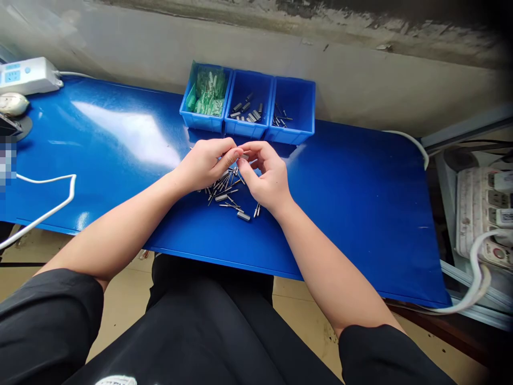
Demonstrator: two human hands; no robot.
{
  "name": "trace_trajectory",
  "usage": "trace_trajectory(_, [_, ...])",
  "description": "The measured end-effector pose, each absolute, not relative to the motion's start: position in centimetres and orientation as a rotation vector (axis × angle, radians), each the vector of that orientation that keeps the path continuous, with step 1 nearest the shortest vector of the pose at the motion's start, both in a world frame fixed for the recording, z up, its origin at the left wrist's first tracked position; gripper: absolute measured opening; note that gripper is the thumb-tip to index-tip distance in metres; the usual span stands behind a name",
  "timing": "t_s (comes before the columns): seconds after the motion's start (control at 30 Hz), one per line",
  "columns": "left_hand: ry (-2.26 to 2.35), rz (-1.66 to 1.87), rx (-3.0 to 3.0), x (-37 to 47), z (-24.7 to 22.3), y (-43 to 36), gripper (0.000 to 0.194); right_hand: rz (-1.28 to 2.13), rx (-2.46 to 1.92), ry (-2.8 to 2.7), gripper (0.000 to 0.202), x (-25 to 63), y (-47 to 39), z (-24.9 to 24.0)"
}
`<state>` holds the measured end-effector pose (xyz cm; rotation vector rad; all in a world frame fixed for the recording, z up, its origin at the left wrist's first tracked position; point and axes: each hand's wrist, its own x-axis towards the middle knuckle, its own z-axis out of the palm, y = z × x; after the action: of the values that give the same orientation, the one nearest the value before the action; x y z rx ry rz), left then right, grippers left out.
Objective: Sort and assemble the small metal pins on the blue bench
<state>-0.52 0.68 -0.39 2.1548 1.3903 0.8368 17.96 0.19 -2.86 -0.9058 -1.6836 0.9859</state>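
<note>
I am bringing my left hand (206, 163) and my right hand (266, 176) together just above the loose pile of small metal pins (228, 192) lying on the blue table (340, 203). To do this well, I judge I should be keeping both wrists low and steady and working right over the pile, so that anything slipping falls back among the rest.

My left fingers are curling closed, with thumb and forefinger pinching toward the right hand at three o'clock. My right hand is half curled, its fingertips meeting the left ones at nine o'clock. Something small and metallic is showing where the tips meet, but I cannot tell its shape or which hand is truly gripping it.

The pile is sitting at six o'clock from my fingertips, partly hidden under my palms. At twelve o'clock three blue bins are standing side by side: the left bin (206, 96) holding green bagged pieces, the middle bin (248, 107) short metal parts, the right bin (294, 109) a few thin pins.
</note>
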Motion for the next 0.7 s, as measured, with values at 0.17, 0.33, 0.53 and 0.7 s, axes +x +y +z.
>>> trace_trajectory(0.17, [1.369,0.944,2.135,-0.55,-0.61,0.59,0.067,0.990,-0.947,-1.679,0.029,17.97,0.13,-2.75])
trace_trajectory(0.33, [1.285,1.023,2.136,-0.48,-0.71,0.27,0.038,1.150,-0.946,-1.544,0.040,17.83,0.25,-3.15])
trace_trajectory(0.53, [1.272,1.052,2.154,-0.31,-0.81,0.34,0.027,1.335,-0.907,-1.436,0.054,17.66,0.16,-3.02])
trace_trajectory(0.7, [1.359,0.971,2.149,-0.26,-0.60,0.25,0.023,1.362,-0.991,-1.399,0.063,17.59,0.11,-2.49])
